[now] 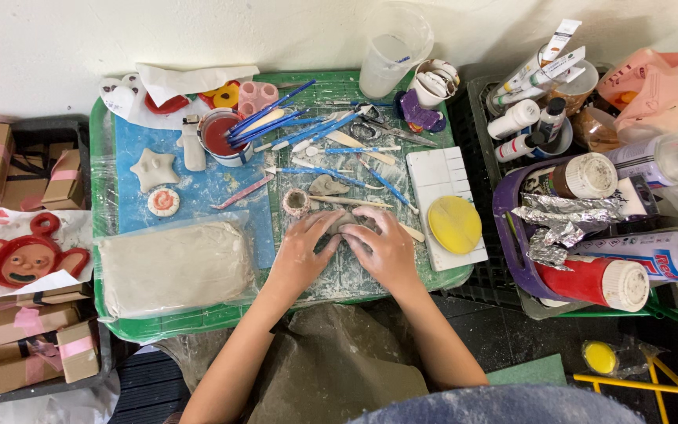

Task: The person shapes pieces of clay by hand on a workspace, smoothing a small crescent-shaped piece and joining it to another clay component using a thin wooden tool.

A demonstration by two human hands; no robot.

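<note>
Hands meet on the green tray (111, 259): our left hand (305, 245) and right hand (386, 247) press side by side, fingers curled over a small grey clay piece (344, 226) between them. Just left lies a wrapped clay slab (173, 267); blue tools (315, 129) scatter beyond.

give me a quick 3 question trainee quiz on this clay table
1. True or false: both hands press on one clay lump.
2. Which side of the hands is the wrapped clay slab on? A left, B right, C above.
3. What colour is the round sponge on the white palette?

Key:
1. True: left hand and right hand meet over the lump.
2. A: slab lies left.
3. Yellow: sponge on palette.
</note>
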